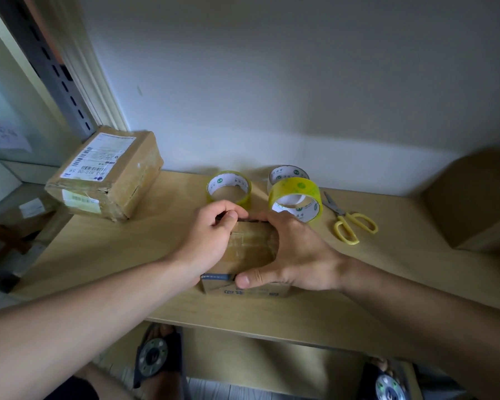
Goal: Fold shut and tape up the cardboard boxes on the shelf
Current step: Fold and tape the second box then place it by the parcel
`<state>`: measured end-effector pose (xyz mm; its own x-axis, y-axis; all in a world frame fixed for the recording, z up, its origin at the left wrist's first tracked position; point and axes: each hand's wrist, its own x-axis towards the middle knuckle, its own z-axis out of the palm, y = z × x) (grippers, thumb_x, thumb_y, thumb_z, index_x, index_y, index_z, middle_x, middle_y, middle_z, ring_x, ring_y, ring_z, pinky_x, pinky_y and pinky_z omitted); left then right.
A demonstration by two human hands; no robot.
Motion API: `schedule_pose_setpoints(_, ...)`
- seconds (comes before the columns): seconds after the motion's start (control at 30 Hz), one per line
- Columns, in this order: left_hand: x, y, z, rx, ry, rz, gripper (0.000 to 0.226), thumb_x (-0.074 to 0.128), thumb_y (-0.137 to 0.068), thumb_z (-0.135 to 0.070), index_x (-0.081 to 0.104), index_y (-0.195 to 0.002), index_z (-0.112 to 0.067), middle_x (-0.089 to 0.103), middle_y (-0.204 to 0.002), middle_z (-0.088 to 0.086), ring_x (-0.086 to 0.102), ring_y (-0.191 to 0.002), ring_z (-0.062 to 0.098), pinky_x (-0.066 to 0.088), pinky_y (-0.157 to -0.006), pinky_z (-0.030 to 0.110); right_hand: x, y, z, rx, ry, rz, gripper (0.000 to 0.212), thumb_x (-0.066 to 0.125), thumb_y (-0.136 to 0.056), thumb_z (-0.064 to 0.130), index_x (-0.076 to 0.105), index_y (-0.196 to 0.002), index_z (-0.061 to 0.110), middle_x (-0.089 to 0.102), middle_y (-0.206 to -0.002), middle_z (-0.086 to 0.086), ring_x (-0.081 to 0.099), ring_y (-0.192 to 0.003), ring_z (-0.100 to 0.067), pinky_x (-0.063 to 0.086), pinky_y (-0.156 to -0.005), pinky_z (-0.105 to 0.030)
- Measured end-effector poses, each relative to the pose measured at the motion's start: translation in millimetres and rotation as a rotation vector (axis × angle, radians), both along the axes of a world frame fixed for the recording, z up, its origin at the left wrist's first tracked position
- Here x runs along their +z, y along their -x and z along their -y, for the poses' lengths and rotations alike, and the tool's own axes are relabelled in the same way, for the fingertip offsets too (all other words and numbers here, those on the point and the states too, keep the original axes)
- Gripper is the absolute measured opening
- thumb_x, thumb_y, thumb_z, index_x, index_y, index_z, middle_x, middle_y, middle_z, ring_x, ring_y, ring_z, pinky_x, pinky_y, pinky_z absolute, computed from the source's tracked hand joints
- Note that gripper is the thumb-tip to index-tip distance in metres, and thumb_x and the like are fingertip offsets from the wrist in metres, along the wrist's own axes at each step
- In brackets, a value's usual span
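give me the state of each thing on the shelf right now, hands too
small brown cardboard box: flaps down, old tape on top, held by both hands
left hand: fingers curled on box's far edge
right hand: gripping box, thumb on near edge
labelled cardboard parcel: closed, taped
three clear tape rolls: idle, two stacked
yellow-handled scissors: lying slightly open

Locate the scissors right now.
In the head view, the yellow-handled scissors lie flat on the wooden shelf, right of the tape rolls and beyond the right hand.
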<state>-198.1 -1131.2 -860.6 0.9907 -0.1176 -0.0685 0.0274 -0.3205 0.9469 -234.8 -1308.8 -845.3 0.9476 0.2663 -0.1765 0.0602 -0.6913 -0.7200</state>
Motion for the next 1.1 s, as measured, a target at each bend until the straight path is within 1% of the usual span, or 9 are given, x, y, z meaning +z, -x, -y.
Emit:
schedule_pose_setpoints(0.13, 1, 1, 4, -0.006, -0.013, 0.002, 0.027, 0.051, -0.106, -0.013, 0.074, -0.093, -0.020, 0.068, -0.086, -0.004, 0.051, -0.067, -0.004, 0.040, -0.061, 0.008, -1, -3, -1, -0.193, -0.290, -0.047, 0.059, 0.097, -0.063, 0.040, 0.070, -0.115, 0.032, 0.073, -0.098, 0.017, 0.066, -0.090, 0.008, 0.048, -0.079, -0.012)
schedule_pose_setpoints(0.23, 2, -1, 4, 0.004, -0.008, -0.006, 0.028, 0.051, -0.105, -0.012, 0.074, -0.092, -0.021, 0.070, -0.093, -0.002, 0.058, -0.080, 0.000, 0.045, -0.071, 0.012, -5, -8, -6, -0.254, -0.326, -0.022, 0.047, 0.096, -0.066, 0.037, 0.075, -0.108, 0.030, 0.076, -0.097, 0.013, 0.070, -0.092, -0.001, 0.054, -0.084, -0.019)
schedule_pose_setpoints(0.33, 2, -3, 3, 0.011, -0.009, -0.027, 0.028, 0.051, -0.105, -0.013, 0.075, -0.092, -0.021, 0.072, -0.100, 0.000, 0.063, -0.096, 0.014, 0.048, -0.083, 0.026, -5, -12, -7, -0.335, -0.395, -0.039, 0.036, 0.094, -0.068, 0.038, 0.081, -0.100, 0.030, 0.079, -0.090, 0.010, 0.074, -0.090, -0.006, 0.059, -0.088, -0.026)
schedule_pose_setpoints(0.43, 2, -3, 5, -0.008, -0.008, -0.026, 0.029, 0.052, -0.105, -0.013, 0.074, -0.090, -0.023, 0.067, -0.082, 0.003, 0.057, -0.078, 0.015, 0.044, -0.071, 0.026, -6, -14, -8, -0.394, -0.442, -0.037, 0.025, 0.091, -0.075, 0.033, 0.084, -0.097, 0.027, 0.080, -0.084, 0.008, 0.075, -0.085, -0.008, 0.060, -0.086, -0.029)
schedule_pose_setpoints(0.5, 2, -1, 6, -0.030, -0.003, -0.029, 0.029, 0.052, -0.105, -0.012, 0.074, -0.089, -0.023, 0.061, -0.078, 0.019, 0.051, -0.072, 0.015, 0.042, -0.069, 0.029, -9, -16, -9, -0.445, -0.429, -0.004, 0.014, 0.087, -0.080, 0.031, 0.085, -0.093, 0.025, 0.079, -0.080, 0.008, 0.074, -0.081, -0.008, 0.061, -0.084, -0.032)
schedule_pose_setpoints(0.6, 2, -1, 5, -0.042, 0.012, -0.036, 0.029, 0.051, -0.105, -0.013, 0.074, -0.090, -0.023, 0.064, -0.092, 0.030, 0.052, -0.077, 0.019, 0.043, -0.074, 0.032, -10, -19, -10, -0.466, -0.419, -0.019, 0.011, 0.086, -0.081, 0.031, 0.085, -0.090, 0.024, 0.079, -0.078, 0.007, 0.075, -0.080, -0.011, 0.062, -0.084, -0.035)
schedule_pose_setpoints(0.7, 3, -1, 5, -0.045, 0.015, -0.049, 0.029, 0.051, -0.106, -0.013, 0.073, -0.090, -0.024, 0.059, -0.081, 0.018, 0.050, -0.076, 0.019, 0.041, -0.072, 0.031, -10, -21, -10, -0.481, -0.412, -0.021, 0.011, 0.086, -0.081, 0.034, 0.085, -0.089, 0.025, 0.079, -0.077, 0.008, 0.075, -0.081, -0.010, 0.063, -0.083, -0.035)
schedule_pose_setpoints(0.9, 8, 1, 3, -0.046, 0.041, -0.066, 0.010, 0.066, -0.099, -0.015, 0.075, -0.099, -0.017, 0.072, -0.094, 0.015, 0.059, -0.079, 0.012, 0.047, -0.065, 0.016, -8, -23, -5, -0.408, -0.395, -0.033, 0.008, 0.079, -0.089, 0.032, 0.083, -0.085, 0.026, 0.079, -0.077, 0.007, 0.074, -0.079, -0.010, 0.063, -0.082, -0.036)
schedule_pose_setpoints(1.1, 10, 0, -1, -0.124, 0.005, -0.107, 0.007, 0.072, -0.095, -0.025, 0.077, -0.098, -0.021, 0.071, -0.089, -0.002, 0.062, -0.081, 0.007, 0.044, -0.068, 0.007, -6, -22, 15, -0.280, -0.434, -0.043, 0.016, 0.065, -0.100, 0.012, 0.081, -0.103, 0.012, 0.069, -0.064, 0.018, 0.060, -0.057, 0.005, 0.044, -0.054, -0.010)
